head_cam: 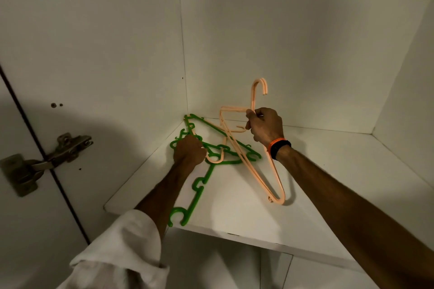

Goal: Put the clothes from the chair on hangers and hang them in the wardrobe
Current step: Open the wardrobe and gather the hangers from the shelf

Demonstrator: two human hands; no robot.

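Inside the white wardrobe, several plastic hangers lie tangled on a shelf [317,195]. My right hand [264,126] grips the neck of a peach hanger [263,171] and holds it tilted up, its hook pointing at the back wall and its far tip resting on the shelf. A second peach hanger seems to lie against it. My left hand [189,150] is curled on the pile of green hangers [199,191] near the back left corner, where another peach hook shows. No clothes or chair are in view.
The wardrobe's side wall [117,54] and back wall close in the shelf. An open door with a metal hinge [47,159] stands at the left. Below the shelf's front edge lies a lower compartment [223,265].
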